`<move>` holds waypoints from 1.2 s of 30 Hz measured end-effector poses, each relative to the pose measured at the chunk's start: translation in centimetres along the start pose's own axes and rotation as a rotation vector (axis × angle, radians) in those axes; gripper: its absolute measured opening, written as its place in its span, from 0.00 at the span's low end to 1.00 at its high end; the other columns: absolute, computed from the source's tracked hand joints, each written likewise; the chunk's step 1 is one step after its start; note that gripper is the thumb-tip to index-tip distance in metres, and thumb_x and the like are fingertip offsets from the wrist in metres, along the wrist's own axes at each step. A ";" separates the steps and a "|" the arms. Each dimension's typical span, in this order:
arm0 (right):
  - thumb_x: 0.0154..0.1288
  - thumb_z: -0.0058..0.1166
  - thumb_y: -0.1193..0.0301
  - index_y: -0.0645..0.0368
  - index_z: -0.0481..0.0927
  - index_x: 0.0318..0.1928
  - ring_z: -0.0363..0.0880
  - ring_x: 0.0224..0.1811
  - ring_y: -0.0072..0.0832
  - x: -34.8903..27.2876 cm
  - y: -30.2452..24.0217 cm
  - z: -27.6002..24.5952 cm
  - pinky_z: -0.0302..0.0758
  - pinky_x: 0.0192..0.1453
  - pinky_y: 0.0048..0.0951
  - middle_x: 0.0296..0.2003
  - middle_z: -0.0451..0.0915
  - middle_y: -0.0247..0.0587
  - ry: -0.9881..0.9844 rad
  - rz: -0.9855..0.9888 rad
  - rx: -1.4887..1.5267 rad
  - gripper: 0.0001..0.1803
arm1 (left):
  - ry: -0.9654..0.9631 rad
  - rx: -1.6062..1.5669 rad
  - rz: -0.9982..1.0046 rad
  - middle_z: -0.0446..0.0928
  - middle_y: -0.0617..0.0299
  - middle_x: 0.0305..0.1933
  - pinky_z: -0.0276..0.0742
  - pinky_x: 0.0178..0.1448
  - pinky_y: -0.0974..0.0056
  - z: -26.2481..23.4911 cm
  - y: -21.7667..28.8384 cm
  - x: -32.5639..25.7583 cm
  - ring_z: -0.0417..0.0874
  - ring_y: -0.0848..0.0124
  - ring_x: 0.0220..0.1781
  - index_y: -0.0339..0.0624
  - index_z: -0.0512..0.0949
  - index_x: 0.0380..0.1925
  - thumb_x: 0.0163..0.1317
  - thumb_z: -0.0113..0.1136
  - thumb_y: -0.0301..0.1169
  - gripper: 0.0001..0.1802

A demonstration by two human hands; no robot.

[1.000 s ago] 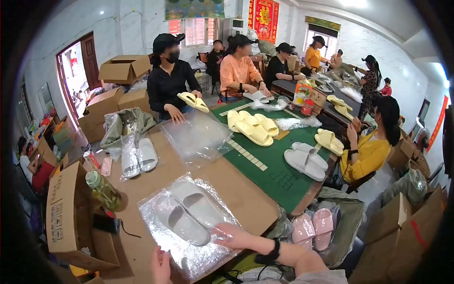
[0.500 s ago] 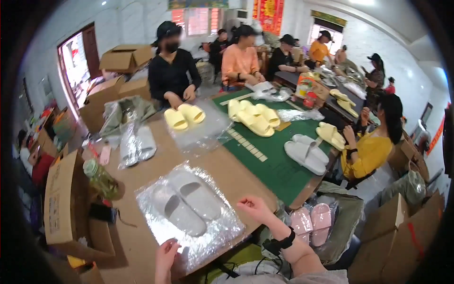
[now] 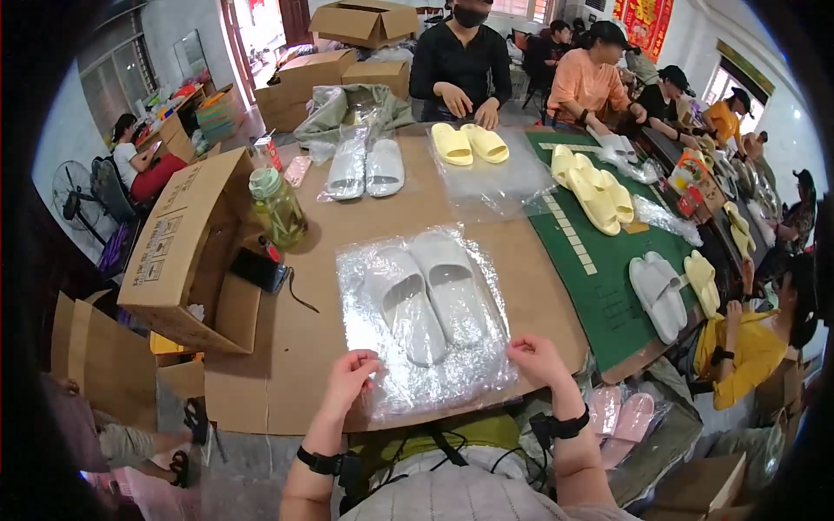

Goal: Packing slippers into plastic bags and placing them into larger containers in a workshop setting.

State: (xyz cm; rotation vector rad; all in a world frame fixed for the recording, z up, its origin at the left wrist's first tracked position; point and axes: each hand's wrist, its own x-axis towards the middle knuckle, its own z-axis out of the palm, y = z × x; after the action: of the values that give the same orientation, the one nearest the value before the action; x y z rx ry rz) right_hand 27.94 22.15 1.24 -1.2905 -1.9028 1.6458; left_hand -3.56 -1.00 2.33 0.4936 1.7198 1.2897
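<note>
Fingers of both the left hand (image 3: 352, 375) and right hand (image 3: 536, 358) pinch the near edge of the plastic bag (image 3: 426, 321) lying on the desk (image 3: 295, 347), whose slick film could slip, letting the white slippers (image 3: 427, 297) slide out.

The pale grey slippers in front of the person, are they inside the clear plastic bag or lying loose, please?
Inside: the pale grey slippers show through the crinkled clear plastic bag, whose near edge the left hand and right hand pinch.

Left hand (image 3: 352, 372) and right hand (image 3: 537, 358) forward, apart, fingers curled in pinching grip; forearms rising from lower edge.
</note>
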 end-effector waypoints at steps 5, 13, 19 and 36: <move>0.65 0.65 0.66 0.63 0.85 0.44 0.78 0.30 0.17 0.2 -0.8 1.0 0.75 0.37 0.21 0.32 0.83 0.32 -0.005 -0.013 0.101 0.13 | -0.121 0.036 -0.034 0.86 0.62 0.38 0.71 0.26 0.73 -0.5 0.1 -0.7 0.76 0.79 0.21 0.37 0.81 0.47 0.71 0.58 0.31 0.11; 0.70 0.60 0.69 0.63 0.84 0.43 0.78 0.30 0.17 0.6 -2.4 -1.0 0.73 0.33 0.21 0.33 0.84 0.33 -0.068 0.019 0.208 0.10 | 0.028 -0.131 0.001 0.83 0.64 0.40 0.75 0.37 0.72 -0.6 1.7 -1.9 0.82 0.76 0.34 0.39 0.79 0.45 0.73 0.53 0.30 0.08; 0.69 0.60 0.73 0.62 0.81 0.45 0.78 0.36 0.15 1.0 -3.1 -0.6 0.73 0.40 0.19 0.35 0.82 0.30 0.092 -0.259 0.240 0.08 | 0.091 -0.232 0.281 0.83 0.61 0.39 0.78 0.48 0.69 0.3 3.1 -2.0 0.84 0.72 0.42 0.36 0.79 0.43 0.74 0.52 0.27 0.08; 0.60 0.59 0.74 0.59 0.82 0.42 0.77 0.51 0.48 1.2 0.4 2.1 0.74 0.56 0.44 0.44 0.81 0.48 0.220 -0.555 -0.630 0.09 | 0.187 0.474 0.299 0.74 0.44 0.61 0.79 0.50 0.60 -2.3 -2.0 -0.6 0.82 0.65 0.49 0.29 0.68 0.66 0.64 0.66 0.38 0.35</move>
State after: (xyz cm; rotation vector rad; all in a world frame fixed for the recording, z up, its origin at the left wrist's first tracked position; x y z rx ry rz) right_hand 25.96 21.75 -0.09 -0.9332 -2.4302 0.6290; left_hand -4.81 -3.47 0.85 0.9589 2.1841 1.1518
